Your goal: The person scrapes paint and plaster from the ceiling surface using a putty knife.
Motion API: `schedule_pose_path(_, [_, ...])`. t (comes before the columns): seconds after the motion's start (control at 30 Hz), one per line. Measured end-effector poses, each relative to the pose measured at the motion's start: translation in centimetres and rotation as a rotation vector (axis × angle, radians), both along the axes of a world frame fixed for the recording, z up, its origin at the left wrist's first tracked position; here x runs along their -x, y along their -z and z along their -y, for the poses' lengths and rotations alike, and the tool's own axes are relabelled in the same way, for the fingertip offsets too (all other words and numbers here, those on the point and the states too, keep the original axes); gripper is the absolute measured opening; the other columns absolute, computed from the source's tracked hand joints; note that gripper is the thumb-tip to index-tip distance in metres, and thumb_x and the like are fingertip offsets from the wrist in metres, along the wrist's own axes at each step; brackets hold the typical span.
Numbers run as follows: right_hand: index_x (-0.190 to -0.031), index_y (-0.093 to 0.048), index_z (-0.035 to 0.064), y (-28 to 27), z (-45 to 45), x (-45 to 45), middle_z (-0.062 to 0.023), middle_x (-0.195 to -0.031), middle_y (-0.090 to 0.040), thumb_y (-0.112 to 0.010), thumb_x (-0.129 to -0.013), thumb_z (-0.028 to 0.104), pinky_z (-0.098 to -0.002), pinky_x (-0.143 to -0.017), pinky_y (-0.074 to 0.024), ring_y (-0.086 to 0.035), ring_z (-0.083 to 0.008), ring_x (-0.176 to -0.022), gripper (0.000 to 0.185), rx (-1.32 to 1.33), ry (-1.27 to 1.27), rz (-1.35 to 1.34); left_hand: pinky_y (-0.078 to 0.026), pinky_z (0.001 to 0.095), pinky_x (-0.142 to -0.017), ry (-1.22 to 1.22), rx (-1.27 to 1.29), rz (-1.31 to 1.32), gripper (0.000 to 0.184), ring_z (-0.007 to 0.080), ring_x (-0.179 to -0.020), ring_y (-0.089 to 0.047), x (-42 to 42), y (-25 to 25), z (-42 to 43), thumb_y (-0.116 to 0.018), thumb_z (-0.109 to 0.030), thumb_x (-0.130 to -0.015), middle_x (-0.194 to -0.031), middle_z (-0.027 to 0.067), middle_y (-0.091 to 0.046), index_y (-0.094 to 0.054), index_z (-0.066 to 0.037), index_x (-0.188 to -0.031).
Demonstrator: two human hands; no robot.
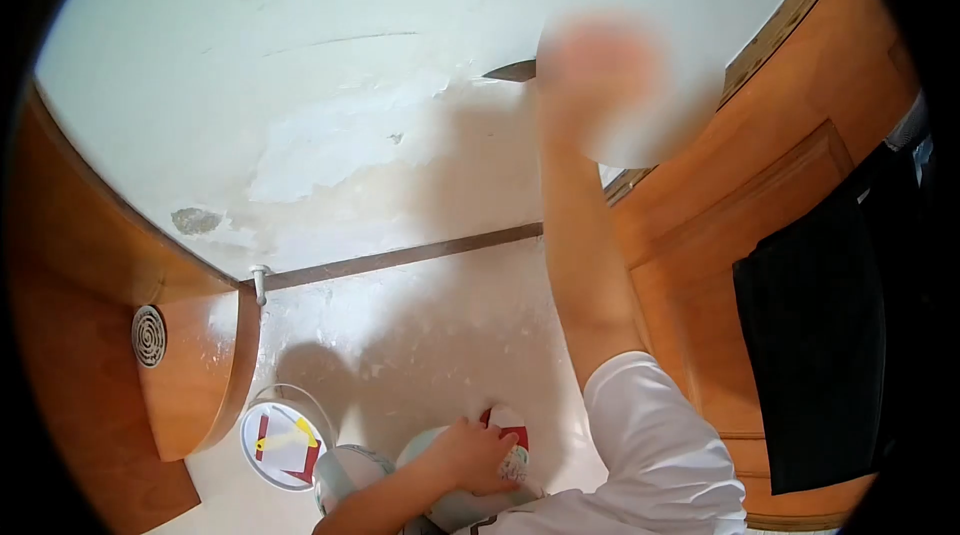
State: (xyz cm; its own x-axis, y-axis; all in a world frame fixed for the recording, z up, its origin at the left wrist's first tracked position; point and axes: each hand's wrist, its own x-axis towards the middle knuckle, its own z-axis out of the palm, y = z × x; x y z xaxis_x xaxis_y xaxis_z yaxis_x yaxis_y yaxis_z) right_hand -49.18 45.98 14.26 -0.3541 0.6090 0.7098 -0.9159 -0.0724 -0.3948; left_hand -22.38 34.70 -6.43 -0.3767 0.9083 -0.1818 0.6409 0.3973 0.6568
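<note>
My right hand [600, 65] is raised against the white wall [330, 115] and mostly smeared by blur. From it a thin dark blade of a putty knife [512, 71] points left, touching or very close to the wall; the handle is hidden. Below the blade, a rough patch of peeled paint [320, 150] shows paler plaster. My left hand [475, 453] lies low in front of my body, resting on my bent leg, its fingers loosely stretched and no object visible in it. A red and white shoe [510, 435] shows just beyond those fingers.
A white bucket [284, 443] with a wire handle stands on the floor at lower left. Beside it is a wooden cabinet [200, 375] with a round vent. A wooden door [720, 255] borders the right, with dark cloth [820, 335] hanging there. Brown skirting [400, 257] edges the wall.
</note>
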Motion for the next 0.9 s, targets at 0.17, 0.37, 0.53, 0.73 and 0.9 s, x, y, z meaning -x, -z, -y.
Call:
schedule_pose_path(0.17, [-0.053, -0.036, 0.0028, 1.7, 0.4, 1.0, -0.0042, -0.041, -0.038, -0.036, -0.080, 0.011, -0.0251, -0.035, -0.0313, -0.033, -0.0117, -0.034, 0.029, 0.032, 0.012, 0.000, -0.038, 0.0380, -0.089, 0.016, 0.102, 0.145, 0.057, 0.0249, -0.106, -0.050, 0.4, -1.0, -0.2, -0.062, -0.044, -0.070, -0.114, 0.0088, -0.052, -0.050, -0.013, -0.115])
schedule_pose_path(0.37, [-0.052, -0.038, 0.0014, 0.8, -2.3, 1.4, -0.0035, -0.044, -0.038, -0.038, -0.077, 0.006, -0.0258, -0.035, -0.0307, -0.033, -0.0121, -0.034, 0.025, -0.429, 1.049, -0.121, -0.039, 0.0412, -0.083, 0.026, 0.051, -0.026, 0.064, 0.0289, -0.094, -0.056, -0.3, -0.8, 0.4, -0.053, -0.057, -0.072, -0.097, 0.0146, -0.058, -0.051, -0.005, -0.109])
schedule_pose_path(0.53, [-0.050, -0.038, 0.0019, 0.7, 0.1, 0.3, -0.0034, -0.044, -0.038, -0.038, -0.076, 0.004, -0.0249, -0.035, -0.0310, -0.034, -0.0114, -0.035, 0.026, 0.076, 0.033, 0.005, -0.039, 0.0421, -0.082, 0.027, 0.138, -0.033, 0.063, 0.0281, -0.094, -0.056, -0.6, -1.2, -0.3, -0.054, -0.056, -0.072, -0.097, 0.0146, -0.058, -0.050, -0.005, -0.109])
schedule_pose_path(0.73, [-0.051, -0.035, 0.0039, 0.4, -1.0, -0.5, -0.0042, -0.042, -0.035, -0.035, -0.075, 0.009, -0.0254, -0.035, -0.0294, -0.031, -0.0122, -0.035, 0.024, 0.097, 0.002, 0.039, -0.040, 0.0426, -0.080, -0.015, 0.135, 0.001, 0.063, 0.0280, -0.092, -0.057, -0.4, -2.2, -0.4, -0.054, -0.056, -0.072, -0.095, 0.0142, -0.058, -0.050, -0.005, -0.109])
schedule_pose_path(0.9, [-0.052, -0.032, 0.0057, 2.2, -3.2, 1.0, -0.0044, -0.043, -0.035, -0.035, -0.072, 0.012, -0.0261, -0.039, -0.0293, -0.029, -0.0135, -0.038, 0.021, 0.107, 0.014, 0.141, -0.041, 0.0418, -0.078, 0.037, -0.011, -0.031, 0.064, 0.0281, -0.091, -0.057, -0.8, 2.3, -0.5, -0.054, -0.057, -0.072, -0.095, 0.0136, -0.058, -0.051, -0.005, -0.108])
